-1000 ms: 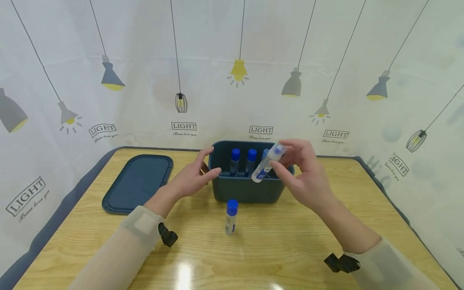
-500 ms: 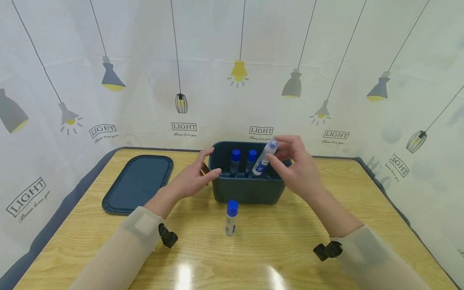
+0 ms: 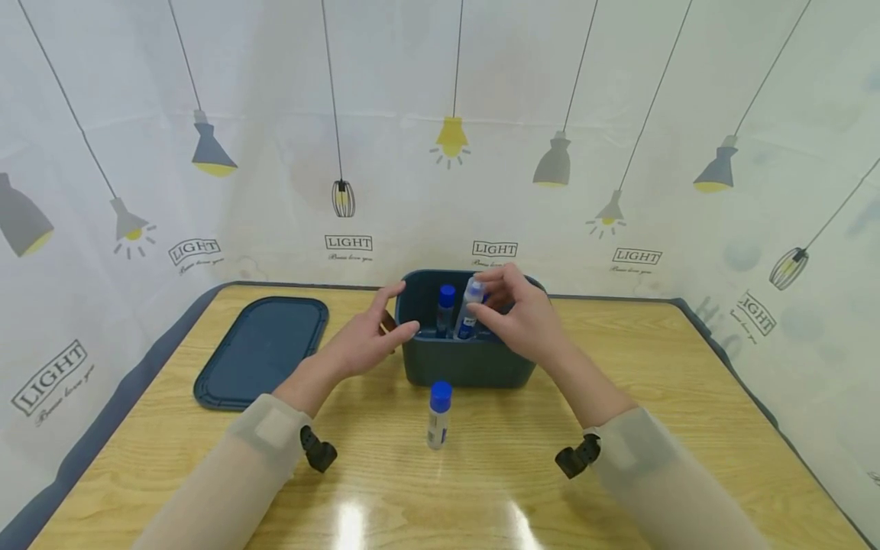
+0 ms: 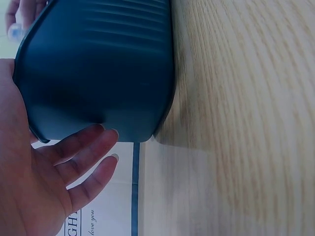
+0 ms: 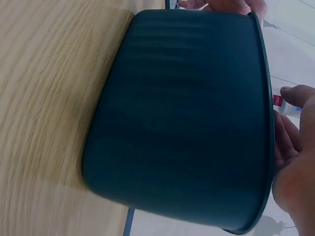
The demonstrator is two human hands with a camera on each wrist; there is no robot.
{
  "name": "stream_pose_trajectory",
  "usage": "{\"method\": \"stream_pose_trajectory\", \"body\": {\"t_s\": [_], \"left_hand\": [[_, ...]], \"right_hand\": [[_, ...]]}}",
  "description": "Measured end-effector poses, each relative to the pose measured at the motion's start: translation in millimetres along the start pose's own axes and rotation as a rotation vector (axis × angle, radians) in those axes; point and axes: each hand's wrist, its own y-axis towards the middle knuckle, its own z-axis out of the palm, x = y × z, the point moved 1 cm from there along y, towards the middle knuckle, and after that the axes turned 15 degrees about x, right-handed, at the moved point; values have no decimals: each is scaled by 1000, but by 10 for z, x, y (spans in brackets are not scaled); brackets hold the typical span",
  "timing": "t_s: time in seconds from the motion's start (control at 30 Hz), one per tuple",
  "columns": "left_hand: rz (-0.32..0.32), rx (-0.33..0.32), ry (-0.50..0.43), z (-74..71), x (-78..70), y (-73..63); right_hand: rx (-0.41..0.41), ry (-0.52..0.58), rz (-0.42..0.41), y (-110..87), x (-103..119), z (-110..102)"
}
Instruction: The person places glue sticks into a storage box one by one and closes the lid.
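Note:
My right hand (image 3: 525, 321) pinches a translucent glue stick (image 3: 467, 312) with a blue label between thumb and fingers. The stick is tilted, its lower end inside the dark blue bin (image 3: 474, 365). Left of it in the bin stands a blue-capped glue stick (image 3: 446, 302); behind the right fingers, a bit of another blue cap shows. My left hand (image 3: 364, 336) grips the bin's left end, thumb at the front rim and index finger at the back. In the left wrist view the other fingers (image 4: 81, 160) lie against the outer wall. One more blue-capped glue stick (image 3: 438, 416) stands upright before the bin.
A flat dark blue lid (image 3: 264, 351) lies on the wooden table (image 3: 619, 359), left of the bin. A white backdrop (image 3: 399, 99) printed with hanging lamps rises behind the table. Small black wrist cameras sit at both cuffs.
The right hand has moved left with its glue stick, from over the bin's right side to its middle, and lowered the stick's end inside. The left hand keeps its place.

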Motion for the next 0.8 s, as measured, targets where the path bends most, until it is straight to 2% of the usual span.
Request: {"method": "stream_pose_trajectory", "body": {"t_s": [0.23,0.6,0.8], "left_hand": [[13,2,-9,12,13,-4],[16,2,-3,4,8,-3],[13,5,-6,4,18,0]], "right_hand": [[40,29,13,139,-5,75],[185,-33,120,214,-46,152],[255,-20,203,227,-56,167]]}}
